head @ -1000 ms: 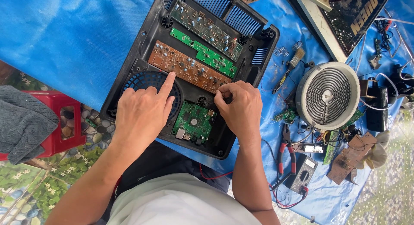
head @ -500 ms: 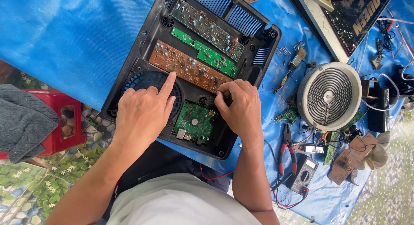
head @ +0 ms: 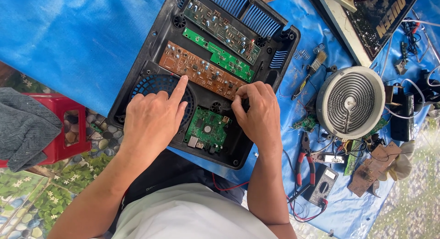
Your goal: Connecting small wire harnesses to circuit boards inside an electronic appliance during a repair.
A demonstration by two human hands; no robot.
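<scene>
Looks like the board-fitting stage: left hand point(head: 153, 122) lies flat and open over the round fan grille point(head: 156, 85), forefinger pressing the brown circuit board point(head: 201, 74), gripping nothing. Right hand point(head: 256, 113) is curled, fingertips pinching at that board's right end; can't tell what's held. Next needs a fine grip. The black case point(head: 137, 69) under both also holds green boards point(head: 206, 129).

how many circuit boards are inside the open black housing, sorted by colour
Brown boards: 1
Green boards: 2, a long strip and a squarish one
Dark board at the top: 1
Total: 4
</scene>
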